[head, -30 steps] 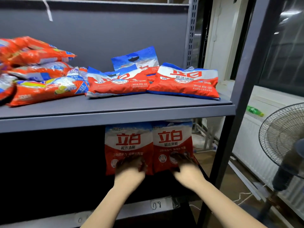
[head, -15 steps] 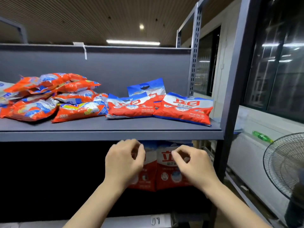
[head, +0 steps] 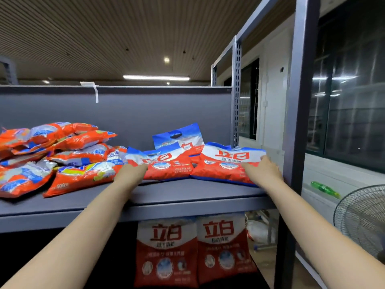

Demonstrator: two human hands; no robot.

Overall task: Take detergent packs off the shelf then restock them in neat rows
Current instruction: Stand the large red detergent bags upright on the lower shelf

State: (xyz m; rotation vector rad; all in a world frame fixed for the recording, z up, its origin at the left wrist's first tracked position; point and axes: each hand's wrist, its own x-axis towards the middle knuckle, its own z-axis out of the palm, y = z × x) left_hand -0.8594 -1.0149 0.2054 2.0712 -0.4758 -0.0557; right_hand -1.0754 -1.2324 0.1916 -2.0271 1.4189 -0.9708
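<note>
Two red-and-white detergent packs lie flat on the grey upper shelf [head: 187, 197]. My left hand [head: 131, 173] holds the left edge of the middle pack [head: 168, 166]. My right hand [head: 263, 170] grips the right end of the right pack [head: 223, 163], thumb on its face. A blue-topped pack [head: 179, 138] leans against the back panel behind them. On the lower shelf two more red packs [head: 166, 251] [head: 226, 247] stand upright side by side.
A loose pile of orange packs [head: 62, 155] fills the left of the upper shelf. The shelf's dark upright post [head: 298, 101] stands just right of my right hand. A floor fan [head: 362, 217] and a green bottle [head: 325, 188] are at the right.
Both hands left the upright packs on the lower shelf, rose past the shelf edge and reached onto the two flat packs on the upper shelf. My view tilted upward.
</note>
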